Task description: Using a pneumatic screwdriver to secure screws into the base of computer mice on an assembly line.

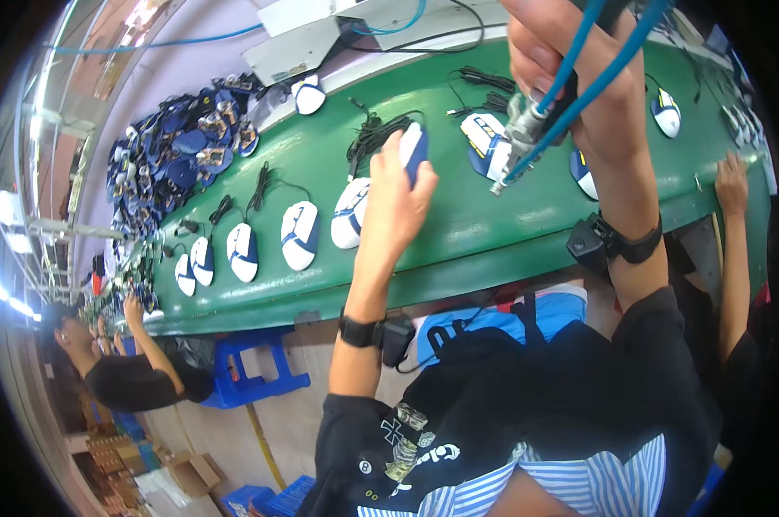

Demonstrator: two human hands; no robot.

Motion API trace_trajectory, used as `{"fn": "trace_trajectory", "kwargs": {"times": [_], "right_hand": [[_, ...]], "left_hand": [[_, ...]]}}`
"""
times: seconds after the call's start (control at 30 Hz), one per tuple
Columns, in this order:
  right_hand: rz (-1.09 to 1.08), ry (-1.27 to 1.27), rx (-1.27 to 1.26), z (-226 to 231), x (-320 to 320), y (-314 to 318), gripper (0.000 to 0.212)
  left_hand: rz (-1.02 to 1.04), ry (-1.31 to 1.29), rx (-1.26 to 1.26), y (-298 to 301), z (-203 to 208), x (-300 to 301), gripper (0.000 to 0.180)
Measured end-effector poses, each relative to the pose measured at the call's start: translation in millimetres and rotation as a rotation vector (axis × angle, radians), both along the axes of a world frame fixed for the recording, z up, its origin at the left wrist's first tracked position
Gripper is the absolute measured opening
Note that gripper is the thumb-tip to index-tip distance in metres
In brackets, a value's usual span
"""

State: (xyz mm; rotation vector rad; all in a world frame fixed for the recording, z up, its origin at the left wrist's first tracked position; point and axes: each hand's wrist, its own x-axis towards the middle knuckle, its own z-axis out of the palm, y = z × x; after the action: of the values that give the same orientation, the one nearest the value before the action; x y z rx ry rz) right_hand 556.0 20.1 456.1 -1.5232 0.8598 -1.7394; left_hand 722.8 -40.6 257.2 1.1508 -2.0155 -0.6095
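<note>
My left hand (395,202) grips a white and blue computer mouse (416,153) by its sides, tilted up off the green bench surface. Behind it lies a bundled black cable (374,138). Another white and blue mouse (347,219) sits partly hidden by my left wrist. High on the right, my right hand (570,65) is closed round a metal-tipped tool (520,138) fed by blue hoses (609,65); its upper part is hidden by the hand. The tool's tip points down over a mouse (482,145) with yellow marks. One more mouse (581,175) shows partly behind my right forearm.
Several mice with cables, one of them (300,237) nearest my left arm, line the green belt (458,228). A heap of blue mouse parts (183,146) lies far left. A co-worker (131,370) works at left; another person's hand (731,183) rests at the right edge.
</note>
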Motion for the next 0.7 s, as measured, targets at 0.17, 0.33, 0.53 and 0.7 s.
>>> {"fn": "trace_trajectory", "kwargs": {"times": [0.17, 0.33, 0.53, 0.7], "right_hand": [[-0.019, -0.135, -0.080, -21, -9, -33, 0.012], [0.229, -0.070, -0.505, -12, -38, -57, 0.013], [0.615, -0.170, -0.072, -17, -34, -63, 0.017], [0.599, 0.128, -0.152, -13, -33, -68, 0.017]], "left_hand": [[-0.357, 1.275, 1.157, 5, -6, 2, 0.056], [-0.573, 1.468, 1.328, -11, -6, -16, 0.069], [-0.627, 1.478, 1.355, -9, -32, -15, 0.078], [-0.665, 1.494, 1.425, -9, -46, -11, 0.081]]}}
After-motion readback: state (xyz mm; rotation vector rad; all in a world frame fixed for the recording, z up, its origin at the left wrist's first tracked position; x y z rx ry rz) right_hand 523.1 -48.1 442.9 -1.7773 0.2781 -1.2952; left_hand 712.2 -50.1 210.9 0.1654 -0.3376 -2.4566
